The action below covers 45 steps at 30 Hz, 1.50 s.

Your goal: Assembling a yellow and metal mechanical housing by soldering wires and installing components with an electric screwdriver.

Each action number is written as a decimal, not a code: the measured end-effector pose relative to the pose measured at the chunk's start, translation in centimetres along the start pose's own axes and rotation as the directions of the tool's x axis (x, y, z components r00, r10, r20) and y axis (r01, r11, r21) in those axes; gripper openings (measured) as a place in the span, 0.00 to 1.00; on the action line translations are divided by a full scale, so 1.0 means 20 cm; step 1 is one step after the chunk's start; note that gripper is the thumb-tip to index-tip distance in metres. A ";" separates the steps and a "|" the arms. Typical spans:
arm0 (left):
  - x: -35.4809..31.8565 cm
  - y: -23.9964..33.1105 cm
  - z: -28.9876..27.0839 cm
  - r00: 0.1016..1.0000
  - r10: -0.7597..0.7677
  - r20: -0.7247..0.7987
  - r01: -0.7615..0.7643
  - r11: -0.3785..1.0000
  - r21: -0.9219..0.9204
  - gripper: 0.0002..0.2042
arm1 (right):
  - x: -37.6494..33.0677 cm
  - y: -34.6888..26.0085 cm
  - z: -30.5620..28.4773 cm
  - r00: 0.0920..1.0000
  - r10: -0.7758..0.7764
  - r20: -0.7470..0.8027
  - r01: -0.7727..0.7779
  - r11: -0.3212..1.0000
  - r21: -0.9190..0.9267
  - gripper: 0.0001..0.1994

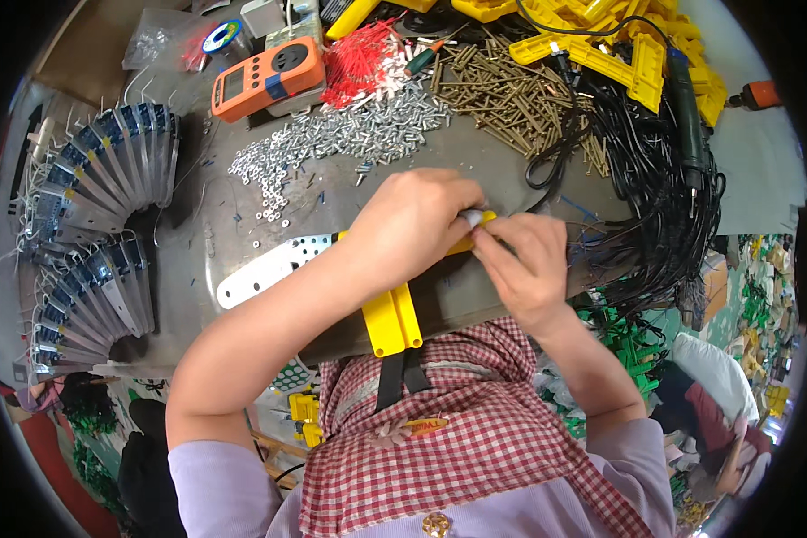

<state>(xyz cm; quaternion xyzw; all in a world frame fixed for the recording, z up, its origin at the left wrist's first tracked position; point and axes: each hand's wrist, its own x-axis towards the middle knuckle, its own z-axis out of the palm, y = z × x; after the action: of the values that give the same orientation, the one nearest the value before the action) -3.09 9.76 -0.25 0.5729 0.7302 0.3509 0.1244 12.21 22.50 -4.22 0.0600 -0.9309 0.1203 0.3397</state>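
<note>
Left hand (412, 224) is closed over the top of a long yellow plastic bar (392, 320) that runs from under the palm back toward the body and overhangs the near edge of the grey metal bench (475, 161). Right hand (527, 264) is pinched narrow on a small grey-white part (469, 217) at the bar's far end, fingertips touching the left hand's. What sits under the pinch is hidden.

Risks as I read them:
- The small part is held by fingertips only. A slip drops it just beside the hands, or off the bench edge into the lap; hard to find against the red-checked apron (475, 439).
- The bar is pinned by one hand with its tail unsupported. If left-hand pressure eases, it can pivot and misalign whatever is being seated.
- The tangle of black cables (663, 197) lies just beyond the right hand; a wrist sweep outward could snag it and drag the green-handled tool (686, 108).
- The heaps of silver screws (350, 134) and brass-coloured screws (502, 90) sit past the left hand, well within reach of a knock.
- A perforated flat silver metal plate (269, 269) lies under the left forearm; the forearm may shift it.
</note>
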 end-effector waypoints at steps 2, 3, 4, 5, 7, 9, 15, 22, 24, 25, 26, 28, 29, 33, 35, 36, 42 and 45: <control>0.01 0.01 0.02 0.999 0.049 0.023 -0.050 0.995 0.088 0.10 | -0.02 -0.03 -0.01 0.999 0.031 0.033 -0.030 0.999 -0.044 0.17; -0.01 0.01 0.02 0.998 0.057 0.042 -0.062 0.991 0.120 0.10 | -0.02 -0.05 -0.02 0.994 0.088 0.064 -0.089 0.996 0.010 0.16; -0.02 0.02 0.02 0.996 0.065 0.060 -0.073 0.986 0.152 0.10 | -0.02 -0.06 -0.03 0.985 0.142 0.097 -0.148 0.987 0.063 0.15; -0.07 0.03 0.04 0.996 0.060 0.060 -0.068 0.986 0.153 0.15 | -0.02 -0.02 -0.05 0.972 0.185 0.142 -0.211 0.958 0.196 0.12; -0.13 0.08 0.05 0.992 0.122 0.007 -0.121 0.969 0.214 0.18 | 0.06 0.13 -0.12 0.950 0.260 0.175 -0.285 0.949 0.137 0.11; -0.17 0.09 0.04 0.981 0.196 -0.009 -0.187 0.948 0.258 0.28 | 0.17 0.28 -0.08 0.935 0.296 0.195 -0.302 0.953 0.004 0.08; -0.16 0.09 0.04 0.999 0.028 0.041 -0.034 0.986 0.164 0.34 | 0.31 0.43 0.12 0.945 0.270 0.183 -0.210 0.933 -0.293 0.06; -0.16 0.07 0.03 0.999 0.035 0.012 -0.035 0.996 0.082 0.37 | 0.33 0.48 0.11 0.873 0.422 0.245 -0.434 0.901 -0.004 0.08; -0.15 0.11 0.01 0.996 -0.093 0.004 0.093 0.995 0.027 0.34 | 0.37 0.46 0.05 0.869 0.449 0.209 -0.477 0.872 0.111 0.09; -0.15 0.10 0.00 0.995 -0.099 0.004 0.099 0.995 0.028 0.34 | 0.40 0.43 0.02 0.785 0.527 0.327 -0.601 0.776 0.191 0.09; -0.14 0.09 -0.01 0.998 -0.046 -0.038 0.050 0.993 0.109 0.30 | 0.41 0.41 0.01 0.684 0.576 0.448 -0.714 0.654 0.249 0.09; -0.08 0.07 -0.06 0.997 0.014 -0.075 0.001 0.981 0.192 0.26 | 0.41 0.39 -0.02 0.708 0.527 0.471 -0.694 0.641 0.328 0.09; -0.02 0.07 -0.10 0.949 0.276 -0.152 -0.198 0.898 0.394 0.22 | 0.43 0.37 -0.06 0.660 0.435 0.612 -0.748 0.456 0.482 0.10; 0.03 0.12 -0.16 0.831 0.548 -0.101 -0.366 0.673 0.643 0.16 | 0.40 0.25 -0.11 0.604 0.222 0.765 -0.784 -0.005 0.621 0.08; 0.04 0.13 -0.18 0.849 0.527 -0.046 -0.372 0.657 0.656 0.16 | 0.38 0.20 -0.10 0.567 0.214 0.795 -0.787 -0.145 0.600 0.07; 0.05 0.12 -0.18 0.812 0.582 -0.030 -0.424 0.626 0.655 0.16 | 0.37 0.19 -0.10 0.566 0.217 0.796 -0.786 -0.151 0.600 0.07; -0.02 0.08 -0.23 0.839 0.544 0.009 -0.453 0.689 0.566 0.17 | 0.33 0.10 -0.18 0.575 0.286 0.766 -0.740 -0.216 0.637 0.10; -0.07 0.04 -0.24 0.980 0.161 -0.119 -0.132 0.967 0.220 0.17 | 0.19 -0.05 -0.20 0.615 0.456 0.644 -0.676 -0.115 0.728 0.12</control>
<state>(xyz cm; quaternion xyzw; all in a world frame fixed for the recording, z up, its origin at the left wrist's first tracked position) -4.94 6.70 3.40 0.6101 0.7257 0.3177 -0.0134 12.04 22.48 1.35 -0.1419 -0.5966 0.7882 0.0515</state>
